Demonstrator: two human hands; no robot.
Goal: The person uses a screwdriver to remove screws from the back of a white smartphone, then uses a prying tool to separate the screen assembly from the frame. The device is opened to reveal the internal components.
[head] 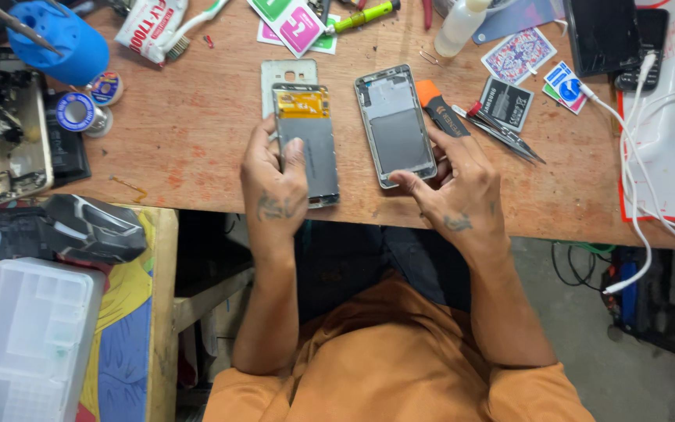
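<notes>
Two phone parts lie side by side on the desk (189,133), each with its long axis running away from the person. The screen panel (308,144), grey with a yellow-orange patch at its far end, is under the left hand (273,176): the thumb presses on its face and the other fingers curl around its left edge, so this hand holds the panel down. The phone frame (395,125), silver with a grey middle, lies just to the right of it. The right hand (455,191) touches the frame at its near right corner; the fingers are bent and close together, and I cannot tell if they pinch the edge or only rest on it. The frame therefore extends forward and a little left from the right fingers, and the right hand is the nearer one to it.

Behind the left fingers a pale back cover (287,76) lies partly under the panel. Just beyond the right fingers are an orange and black pry tool (441,109) and tweezers (505,134). Farther right of these lie a small black rectangular battery pack (507,101), a square packet with a blue and red pattern (519,55) and a small blue and white packet (564,80). At the far edge, ahead of both hands, are pink and green square wipe packets (294,23) and a white bottle (462,27).
</notes>
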